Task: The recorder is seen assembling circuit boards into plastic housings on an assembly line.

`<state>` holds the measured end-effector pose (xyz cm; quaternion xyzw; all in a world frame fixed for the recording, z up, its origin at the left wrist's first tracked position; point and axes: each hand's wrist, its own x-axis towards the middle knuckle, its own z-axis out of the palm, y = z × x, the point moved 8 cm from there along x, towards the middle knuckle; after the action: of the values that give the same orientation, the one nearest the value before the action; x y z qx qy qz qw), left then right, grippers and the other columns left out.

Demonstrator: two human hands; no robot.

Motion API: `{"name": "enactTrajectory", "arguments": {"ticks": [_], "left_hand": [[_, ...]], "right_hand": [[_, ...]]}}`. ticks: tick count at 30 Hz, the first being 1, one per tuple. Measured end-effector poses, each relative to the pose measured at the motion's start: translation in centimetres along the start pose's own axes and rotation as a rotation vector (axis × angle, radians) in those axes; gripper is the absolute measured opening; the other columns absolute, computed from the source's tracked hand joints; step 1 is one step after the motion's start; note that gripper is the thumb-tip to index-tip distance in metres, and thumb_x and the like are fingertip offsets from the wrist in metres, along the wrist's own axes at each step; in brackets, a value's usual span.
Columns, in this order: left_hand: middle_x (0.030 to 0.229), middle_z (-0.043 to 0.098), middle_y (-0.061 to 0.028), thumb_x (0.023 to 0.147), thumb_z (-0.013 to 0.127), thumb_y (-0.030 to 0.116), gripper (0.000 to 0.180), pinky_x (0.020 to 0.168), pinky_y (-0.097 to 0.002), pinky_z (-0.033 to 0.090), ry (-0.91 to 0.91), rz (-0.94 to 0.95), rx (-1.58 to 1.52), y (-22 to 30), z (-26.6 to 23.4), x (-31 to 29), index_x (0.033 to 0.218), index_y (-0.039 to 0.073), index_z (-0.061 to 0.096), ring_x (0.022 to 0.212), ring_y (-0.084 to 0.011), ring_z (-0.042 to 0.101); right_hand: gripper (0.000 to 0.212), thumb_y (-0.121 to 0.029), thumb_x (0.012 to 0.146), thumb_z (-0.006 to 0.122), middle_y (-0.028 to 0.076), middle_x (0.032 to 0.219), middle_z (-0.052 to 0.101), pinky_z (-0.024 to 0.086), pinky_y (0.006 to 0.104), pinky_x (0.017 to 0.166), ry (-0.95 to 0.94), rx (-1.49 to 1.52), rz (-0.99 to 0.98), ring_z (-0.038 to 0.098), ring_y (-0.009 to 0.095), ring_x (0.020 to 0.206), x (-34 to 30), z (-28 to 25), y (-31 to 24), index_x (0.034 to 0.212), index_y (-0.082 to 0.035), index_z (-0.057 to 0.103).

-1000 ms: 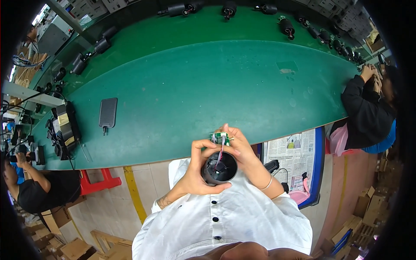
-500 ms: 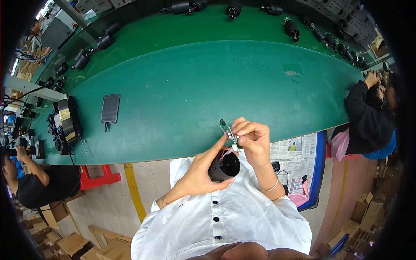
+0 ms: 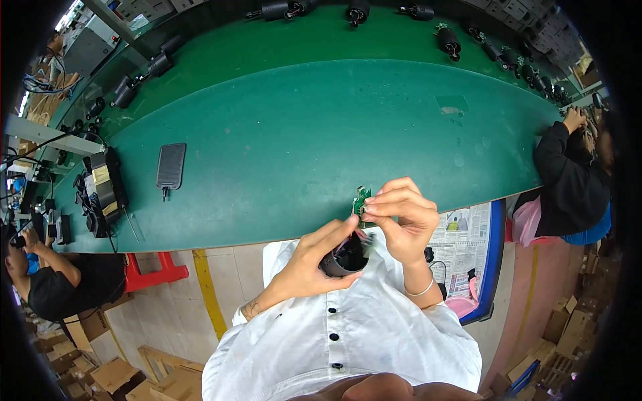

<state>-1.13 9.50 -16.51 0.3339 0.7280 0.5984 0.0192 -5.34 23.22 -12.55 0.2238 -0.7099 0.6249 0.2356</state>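
My left hand (image 3: 309, 262) is wrapped round a black cylindrical housing (image 3: 339, 266), its open mouth tilted up in front of my white shirt. Just above that mouth, my right hand (image 3: 403, 217) pinches a small green circuit board (image 3: 361, 202) between thumb and fingers. Thin wires run down from the board toward the housing's mouth. My left index fingertip comes close to the board's lower edge; whether it touches cannot be made out. Something blurred lies at the housing's rim under the board.
On the green table (image 3: 281, 154) lies a flat dark ribbed pad (image 3: 171, 166). A black device with tape (image 3: 104, 190) and a screwdriver (image 3: 131, 225) sit at the left. Black cylindrical units (image 3: 449, 43) line the back shelf. Co-workers sit at both sides; a blue-rimmed tray (image 3: 491, 260) with newspaper stands right.
My right hand has shifted slightly right and turned the circuit board, so its green face now shows. My left hand still holds the housing, which is tilted a little differently.
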Motion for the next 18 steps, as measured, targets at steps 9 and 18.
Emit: {"name": "enactTrajectory", "arguments": {"ticks": [9, 18], "left_hand": [[0.111, 0.056, -0.0147, 0.061, 0.078, 0.011, 0.096, 0.092, -0.0352, 0.039, 0.203, -0.315, -0.371, -2.8, -1.2, -0.5, 0.142, 0.000, 0.026, 0.104, -0.0261, 0.053], [0.111, 0.056, -0.0148, 0.061, 0.078, 0.012, 0.089, 0.092, -0.0334, 0.039, -0.057, -0.164, -0.471, -2.8, -1.7, -0.5, 0.137, 0.001, 0.032, 0.104, -0.0238, 0.053]], "right_hand": [[0.018, 0.007, 0.060, 0.076, 0.008, 0.074, 0.067, 0.045, 0.0242, 0.060, 0.026, 0.194, 0.106, 0.055, 0.016, 0.067, 0.7, 0.2, -0.6, 0.074, -0.003, 0.070], [0.018, 0.006, 0.057, 0.077, 0.009, 0.074, 0.066, 0.042, 0.0235, 0.057, -0.033, 0.191, 0.084, 0.053, 0.015, 0.065, 0.9, 0.2, -0.8, 0.070, -0.003, 0.068]]}}
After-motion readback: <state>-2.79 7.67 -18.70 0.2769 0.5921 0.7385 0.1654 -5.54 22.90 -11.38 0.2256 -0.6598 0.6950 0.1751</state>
